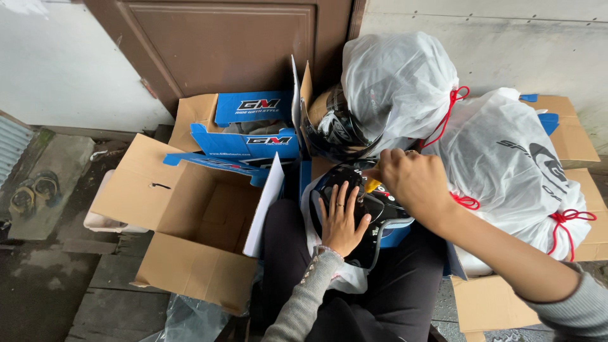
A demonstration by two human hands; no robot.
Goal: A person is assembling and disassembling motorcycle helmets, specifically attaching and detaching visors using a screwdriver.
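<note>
I count one black helmet (364, 209) on my lap, my left hand (342, 218) spread flat on its visor, my right hand (415, 180) closed on a small yellow tool (372, 185), its tip hidden. Two bagged helmets (506, 158); one unbagged helmet (335, 130), partly hidden; two open cardboard boxes (190, 221).

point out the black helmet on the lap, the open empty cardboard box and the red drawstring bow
black helmet (373, 209), head view, on its glossy visor
open cardboard box (218, 209), head view, on its inner back wall
red drawstring bow (570, 217), head view, on the knot at the right white bag
</note>
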